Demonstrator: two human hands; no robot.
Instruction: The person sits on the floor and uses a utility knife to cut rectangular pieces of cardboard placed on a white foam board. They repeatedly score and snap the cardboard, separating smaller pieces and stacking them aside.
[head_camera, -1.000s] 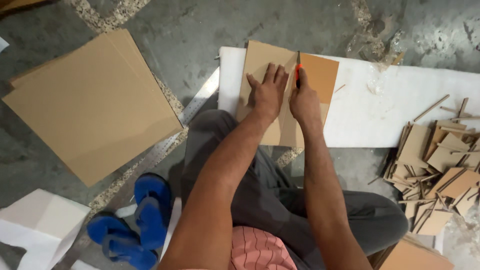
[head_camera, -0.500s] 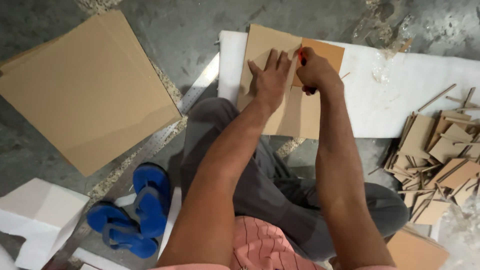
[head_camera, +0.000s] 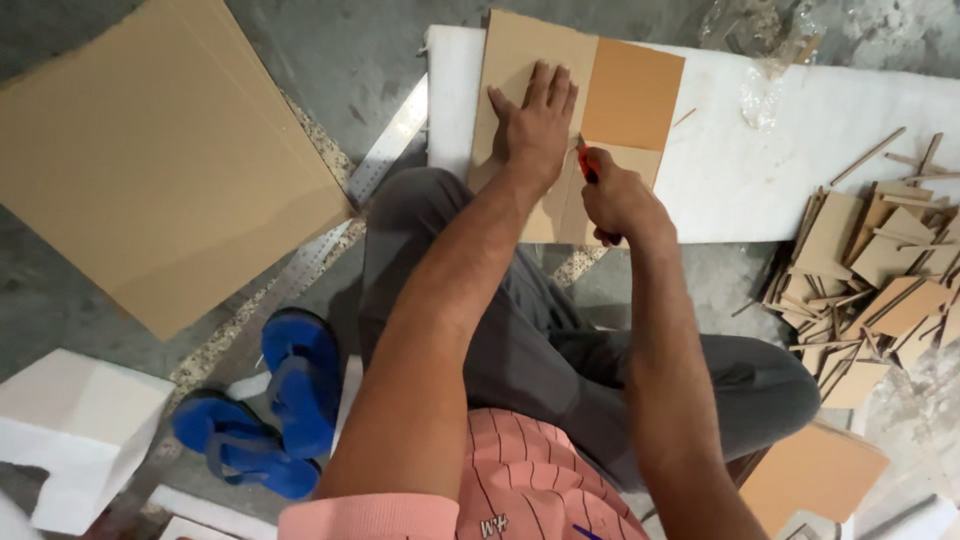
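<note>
My left hand (head_camera: 535, 125) lies flat, fingers spread, on a brown cardboard sheet (head_camera: 630, 95) that rests on a white board (head_camera: 760, 170). My right hand (head_camera: 615, 200) is closed around a red-handled cutter (head_camera: 587, 163), its tip on the cardboard just right of my left hand. The sheet has a darker orange-brown panel on its upper right. My knee in grey trousers sits below the board's near edge.
A large stack of cardboard sheets (head_camera: 150, 160) lies on the floor at left, with a metal ruler (head_camera: 370, 170) beside it. Blue sandals (head_camera: 270, 400) and a white foam block (head_camera: 75, 430) are at lower left. Several cardboard offcuts (head_camera: 870, 270) are piled at right.
My right hand has drawn the cutter down the cardboard toward me, from the sheet's far edge to its lower part. My left hand stays pressed on the sheet.
</note>
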